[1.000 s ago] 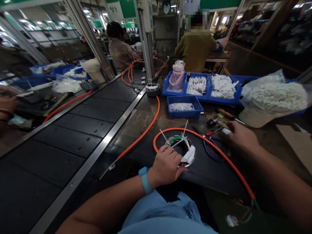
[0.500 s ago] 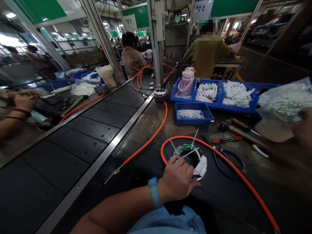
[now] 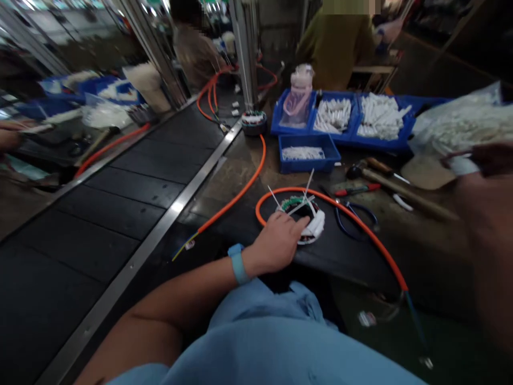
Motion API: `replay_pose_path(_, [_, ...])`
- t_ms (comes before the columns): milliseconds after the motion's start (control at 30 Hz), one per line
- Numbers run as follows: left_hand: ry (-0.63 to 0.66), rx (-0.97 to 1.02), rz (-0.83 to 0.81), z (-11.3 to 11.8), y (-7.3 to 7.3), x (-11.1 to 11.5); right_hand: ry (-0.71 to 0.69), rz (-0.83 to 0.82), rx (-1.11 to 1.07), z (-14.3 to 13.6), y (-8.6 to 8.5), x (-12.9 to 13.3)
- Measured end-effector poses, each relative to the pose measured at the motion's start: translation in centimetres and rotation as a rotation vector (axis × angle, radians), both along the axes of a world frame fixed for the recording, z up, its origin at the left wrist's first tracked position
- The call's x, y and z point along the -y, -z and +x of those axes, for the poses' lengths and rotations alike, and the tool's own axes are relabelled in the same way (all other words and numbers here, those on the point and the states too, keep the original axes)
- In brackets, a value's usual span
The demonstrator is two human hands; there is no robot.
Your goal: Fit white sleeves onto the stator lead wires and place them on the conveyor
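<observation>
My left hand (image 3: pixel 276 243), with a blue wristband, grips the near rim of a round stator ring (image 3: pixel 310 227) wound with white sleeving and bristling with white cable ties. The ring lies on the dark bench inside a loop of orange cable (image 3: pixel 360 230). My right hand (image 3: pixel 487 224) is raised at the far right, close to the camera and blurred. A white-wrapped fingertip and something dark show at its top; what it holds is unclear. A hammer (image 3: pixel 401 192), a red-handled tool (image 3: pixel 356 189) and blue-handled pliers (image 3: pixel 356 216) lie between the two hands.
A small blue tray (image 3: pixel 306 167) of cable ties and larger blue trays (image 3: pixel 344 138) of white sleeves stand behind, with a pink bottle (image 3: pixel 298 96) and a plastic bag of white parts (image 3: pixel 460 125). A black conveyor (image 3: pixel 120 203) runs along the left. Other people work at the back and left.
My right hand left the tools on the bench and rose to the right, close to the camera. My left hand stayed on the ring. My view dipped downward.
</observation>
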State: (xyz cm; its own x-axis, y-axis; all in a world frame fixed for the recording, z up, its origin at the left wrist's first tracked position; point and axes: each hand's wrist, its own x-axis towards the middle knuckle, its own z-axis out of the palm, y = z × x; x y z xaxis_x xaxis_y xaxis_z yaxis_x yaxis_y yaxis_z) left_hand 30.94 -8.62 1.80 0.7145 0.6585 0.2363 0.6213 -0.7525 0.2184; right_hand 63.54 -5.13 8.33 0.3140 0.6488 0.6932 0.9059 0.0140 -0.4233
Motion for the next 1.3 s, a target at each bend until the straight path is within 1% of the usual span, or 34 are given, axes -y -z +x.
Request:
replay_pose_path(67, [-0.007, 0.033, -0.038, 0.0, 0.1, -0.2, -0.281, 0.073, -0.146, -2.7, 1.6, 4.3])
replay_pose_path(100, [0.001, 0.053, -0.061, 0.0, 0.2, -0.2, -0.443, 0.023, -0.204, -4.3, 2.5, 6.7])
replay_pose_path(133, [0.014, 0.067, -0.082, 0.0, 0.1, -0.2, -0.611, -0.074, -0.213, -5.9, 3.3, 9.1])
replay_pose_path(200, [0.03, 0.078, -0.104, -0.1, -0.1, -0.2, -0.878, -0.19, -0.208, -8.5, 4.9, 13.4])
replay_pose_path(233, [0.03, 0.074, -0.11, -0.1, -0.2, -0.1, -0.967, -0.195, -0.197, -9.5, 5.7, 15.0])
replay_pose_path(267, [0.022, 0.068, -0.114, 0.0, -0.4, 0.0, -1.023, -0.191, -0.192, -10.3, 6.4, 16.2])
replay_pose_path(300, [0.009, 0.062, -0.122, 0.1, -0.5, 0.0, -1.05, -0.173, -0.194, -10.8, 7.2, 17.0])
replay_pose_path(367, [-0.01, 0.048, -0.147, 0.2, -0.8, 0.0, -1.04, -0.141, -0.215, -11.2, 8.8, 17.8])
replay_pose_path(500, [-0.014, 0.048, -0.174, 0.4, -0.9, -0.1, -0.933, -0.161, -0.251, -10.9, 11.5, 18.2])
replay_pose_path(567, [-0.01, 0.059, -0.185, 0.3, -1.0, -0.2, -0.912, -0.194, -0.26, -10.6, 12.4, 18.7])
replay_pose_path(633, [-0.014, 0.058, -0.194, 0.3, -1.0, -0.3, -0.912, -0.21, -0.276, -10.5, 12.7, 19.2])
replay_pose_path(733, [-0.037, 0.035, -0.181, 0.4, -1.1, -0.3, -0.909, -0.191, -0.305, -10.5, 12.7, 19.4])
replay_pose_path(800, [-0.048, 0.012, -0.164, 0.6, -1.1, -0.2, -0.927, -0.172, -0.3, -10.8, 12.6, 18.7])
replay_pose_path(900, [-0.069, 0.023, -0.166, 0.9, -0.9, 0.1, -0.971, -0.187, -0.239, -11.7, 12.4, 16.0])
replay_pose_path(967, [-0.103, 0.123, -0.193, 1.0, -0.7, 0.3, -0.951, -0.223, -0.239, -12.7, 12.0, 13.6])
replay_pose_path(1000, [-0.126, 0.2, -0.203, 1.0, -0.5, 0.4, -0.919, -0.239, -0.278, -13.2, 11.8, 12.4])
replay_pose_path(1067, [-0.157, 0.347, -0.19, 0.9, 0.0, 0.6, -0.832, -0.272, -0.438, -14.3, 11.1, 10.4])
replay_pose_path(1100, [-0.158, 0.394, -0.164, 0.8, 0.3, 0.7, -0.795, -0.291, -0.549, -14.7, 10.8, 9.7])
replay_pose_path(1167, [-0.122, 0.423, -0.092, 0.6, 0.8, 0.8, -0.756, -0.325, -0.777, -15.2, 10.4, 8.9])
replay_pose_path(1233, [-0.06, 0.404, -0.012, 0.4, 1.3, 0.8, -0.79, -0.341, -0.938, -15.3, 10.4, 8.8])
replay_pose_path(1300, [-0.02, 0.385, 0.057, 0.4, 1.6, 0.7, -0.863, -0.344, -0.991, -15.0, 10.7, 9.3])
